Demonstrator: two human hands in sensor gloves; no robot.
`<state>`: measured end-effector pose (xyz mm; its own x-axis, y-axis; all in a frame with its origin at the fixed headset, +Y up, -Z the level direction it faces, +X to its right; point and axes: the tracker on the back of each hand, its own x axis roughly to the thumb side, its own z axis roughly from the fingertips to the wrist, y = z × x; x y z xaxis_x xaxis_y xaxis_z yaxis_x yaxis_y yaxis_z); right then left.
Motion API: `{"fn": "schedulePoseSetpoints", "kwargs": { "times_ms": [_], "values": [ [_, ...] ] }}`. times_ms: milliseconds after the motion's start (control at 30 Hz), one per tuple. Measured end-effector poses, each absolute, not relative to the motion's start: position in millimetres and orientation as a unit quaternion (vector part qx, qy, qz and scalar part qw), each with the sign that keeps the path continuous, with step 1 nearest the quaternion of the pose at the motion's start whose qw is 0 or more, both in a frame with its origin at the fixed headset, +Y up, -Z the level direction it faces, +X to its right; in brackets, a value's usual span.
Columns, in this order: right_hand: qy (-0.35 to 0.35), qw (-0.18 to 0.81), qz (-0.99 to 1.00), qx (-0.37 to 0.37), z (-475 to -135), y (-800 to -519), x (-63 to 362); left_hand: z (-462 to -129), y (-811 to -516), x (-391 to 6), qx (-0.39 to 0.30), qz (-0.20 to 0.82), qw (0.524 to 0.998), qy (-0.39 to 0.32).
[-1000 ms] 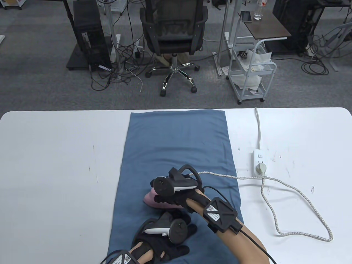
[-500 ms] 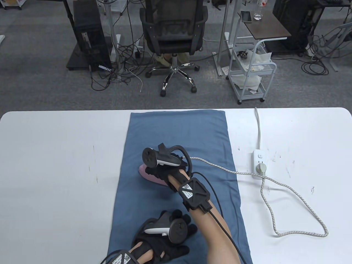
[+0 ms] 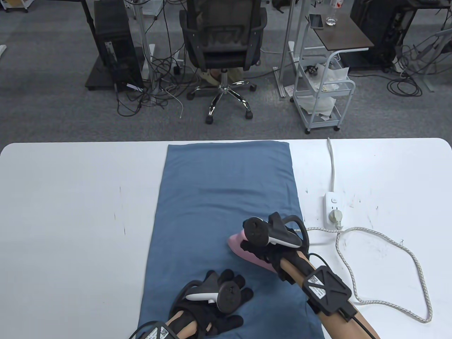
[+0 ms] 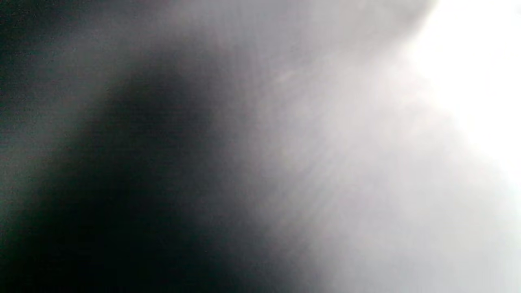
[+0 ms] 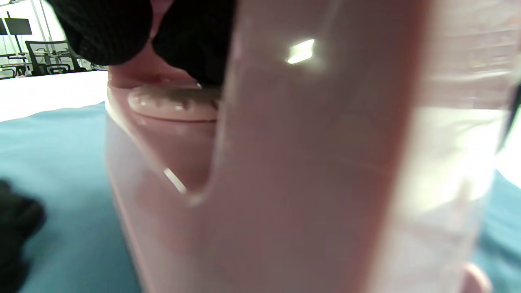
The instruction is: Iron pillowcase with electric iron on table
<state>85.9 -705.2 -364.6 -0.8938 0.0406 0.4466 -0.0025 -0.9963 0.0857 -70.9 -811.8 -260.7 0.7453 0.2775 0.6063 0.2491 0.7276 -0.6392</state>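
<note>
A blue pillowcase (image 3: 226, 197) lies flat along the middle of the white table (image 3: 70, 212). My right hand (image 3: 263, 252) grips the handle of a pink electric iron (image 3: 243, 249), which sits on the pillowcase near its right edge. In the right wrist view the iron (image 5: 285, 162) fills the frame, with my gloved fingers (image 5: 191, 36) on its handle. My left hand (image 3: 219, 300) rests flat on the pillowcase's near end, fingers spread. The left wrist view is a grey blur.
A white power strip (image 3: 332, 208) lies right of the pillowcase with the iron's plug in it. The braided cord (image 3: 406, 254) loops over the table's right side. An office chair (image 3: 222, 42) and a white cart (image 3: 323, 95) stand beyond the far edge.
My right hand first pushed the iron away and left, then drew it back toward me and to the right edge of the pillowcase. The cord's loop shifted. My left hand stayed put.
</note>
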Motion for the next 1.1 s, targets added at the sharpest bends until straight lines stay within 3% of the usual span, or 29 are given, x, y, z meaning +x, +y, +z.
{"fn": "schedulePoseSetpoints", "kwargs": {
  "times_ms": [233,633,833,1100],
  "values": [
    [0.006,-0.027,0.977,0.213,-349.2,-724.8,105.0,-260.7,-811.8,-71.2,-0.369,0.009,0.858,-0.357],
    [-0.022,-0.084,0.996,-0.016,-432.2,-726.5,167.9,-260.8,-811.5,-71.3,-0.369,0.010,0.858,-0.357],
    [-0.027,-0.036,0.998,-0.038,-434.9,-725.8,182.2,-260.8,-811.3,-71.2,-0.369,0.009,0.858,-0.357],
    [-0.096,0.073,0.993,0.011,-406.0,-698.8,192.4,-261.0,-811.3,-71.1,-0.369,0.010,0.858,-0.357]
  ]
}}
